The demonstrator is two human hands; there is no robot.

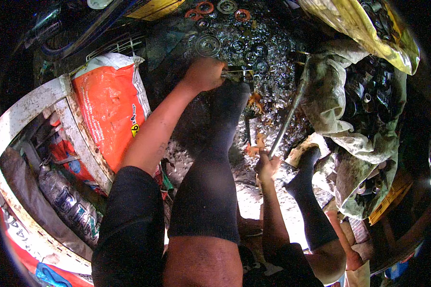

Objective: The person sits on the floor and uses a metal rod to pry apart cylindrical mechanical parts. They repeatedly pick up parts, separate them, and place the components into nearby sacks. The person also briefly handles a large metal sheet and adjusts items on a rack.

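My right hand (267, 166) is closed round the lower end of a hammer with a long metal handle (288, 119). The handle slants up and away to the right, and its dark head (299, 57) is at the far end, over the littered ground. Farther forward, my left hand (207, 74) is closed beside the toe of my black-socked left foot (235, 93). A thin metal edge (239, 71) shows at its fingers, but what they grip is mostly hidden. Around it lie greasy metal rings (208, 45) and reddish rings (243, 15).
An orange sack (107, 105) and a rusty white metal frame (26, 110) stand at the left. At the right, a grey cloth sack (328, 91) holds dark metal parts (366, 98). Above it is a yellow sack (368, 26). Small metal scraps (273, 91) cover the ground.
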